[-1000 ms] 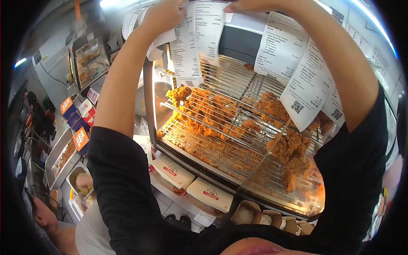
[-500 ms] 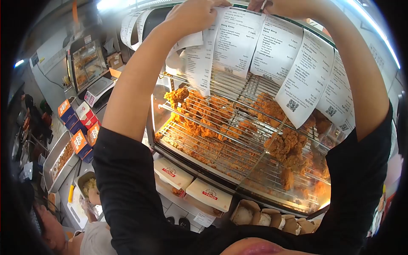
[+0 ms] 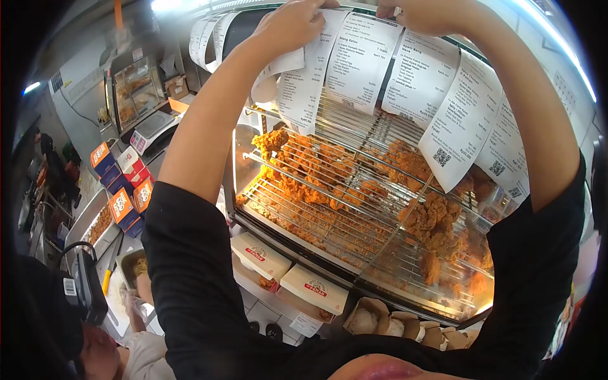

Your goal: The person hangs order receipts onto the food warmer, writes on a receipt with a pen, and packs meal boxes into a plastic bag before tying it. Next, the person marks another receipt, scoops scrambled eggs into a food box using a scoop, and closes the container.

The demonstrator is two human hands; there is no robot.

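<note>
spanning a paper receipt's (image 3: 364,60) top edge, the left hand (image 3: 291,26) is by its left corner, the right hand (image 3: 437,16) at its right; whether either pinches it, i cannot tell. it hangs at the display case's (image 3: 304,254) upper edge, between other receipts (image 3: 421,73). below, fried chicken (image 3: 432,215) lies on wire racks (image 3: 342,123).

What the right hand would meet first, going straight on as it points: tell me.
Pointing toward the left hand, the right hand would likely first meet the top of the Mang Katsu receipt; depth is unclear, and they may already touch.
</note>
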